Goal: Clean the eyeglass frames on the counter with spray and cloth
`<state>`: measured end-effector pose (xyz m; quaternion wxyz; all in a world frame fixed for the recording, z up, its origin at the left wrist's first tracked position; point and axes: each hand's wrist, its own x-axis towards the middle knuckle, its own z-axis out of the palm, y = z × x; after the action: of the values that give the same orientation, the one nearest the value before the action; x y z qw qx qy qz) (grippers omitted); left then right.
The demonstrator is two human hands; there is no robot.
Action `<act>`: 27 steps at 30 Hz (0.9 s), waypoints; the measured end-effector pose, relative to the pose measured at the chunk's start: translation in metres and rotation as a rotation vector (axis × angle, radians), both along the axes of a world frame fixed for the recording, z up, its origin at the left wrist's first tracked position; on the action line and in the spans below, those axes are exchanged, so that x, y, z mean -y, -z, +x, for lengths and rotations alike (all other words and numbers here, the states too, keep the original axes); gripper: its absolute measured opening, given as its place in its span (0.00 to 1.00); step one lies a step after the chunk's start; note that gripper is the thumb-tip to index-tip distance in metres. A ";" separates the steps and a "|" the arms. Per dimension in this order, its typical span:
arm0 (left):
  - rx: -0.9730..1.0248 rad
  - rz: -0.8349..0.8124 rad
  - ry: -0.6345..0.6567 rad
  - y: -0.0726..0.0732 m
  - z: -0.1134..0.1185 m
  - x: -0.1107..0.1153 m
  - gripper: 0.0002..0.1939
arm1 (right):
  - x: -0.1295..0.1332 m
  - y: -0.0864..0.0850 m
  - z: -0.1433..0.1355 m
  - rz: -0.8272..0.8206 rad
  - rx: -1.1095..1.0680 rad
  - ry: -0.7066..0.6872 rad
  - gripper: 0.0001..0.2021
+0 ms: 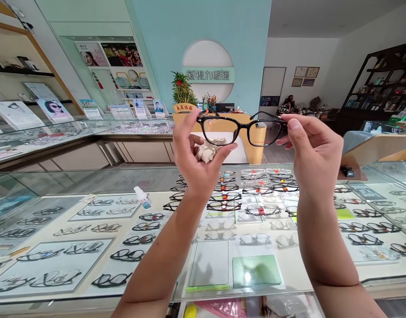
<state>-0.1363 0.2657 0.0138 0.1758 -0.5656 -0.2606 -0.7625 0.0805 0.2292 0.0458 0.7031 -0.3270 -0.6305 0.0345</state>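
A pair of black-framed glasses (pixel 241 125) is held up level above the glass counter, lenses facing me. My left hand (pixel 198 154) grips the frame at its left end, with a crumpled whitish cloth (pixel 207 151) tucked in the same palm behind the lens. At the right end, my right hand (pixel 310 143) pinches the frame near the hinge between thumb and fingers. Both temples point away from me.
Below is a glass display counter (pixel 176 282) with rows of glasses inside. A small white bottle (pixel 142 197) stands on it at left. Further off are a yellow desk (pixel 256 143) with a plant (pixel 183 90), display shelves, and people seated at the back right.
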 end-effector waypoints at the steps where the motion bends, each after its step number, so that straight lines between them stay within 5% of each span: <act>1: 0.003 -0.026 0.003 0.001 0.000 0.000 0.42 | -0.001 0.000 0.000 0.011 -0.003 -0.002 0.20; 14: 0.026 -0.169 0.147 0.006 0.005 -0.001 0.48 | -0.013 -0.003 0.009 -0.101 0.035 -0.171 0.24; 27: 0.025 -0.154 0.016 0.004 0.008 0.003 0.47 | -0.014 -0.003 0.010 -0.117 0.068 -0.214 0.26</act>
<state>-0.1286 0.2626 0.0097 0.1223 -0.5698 -0.3163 -0.7485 0.0902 0.2436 0.0488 0.6533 -0.2992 -0.6823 0.1350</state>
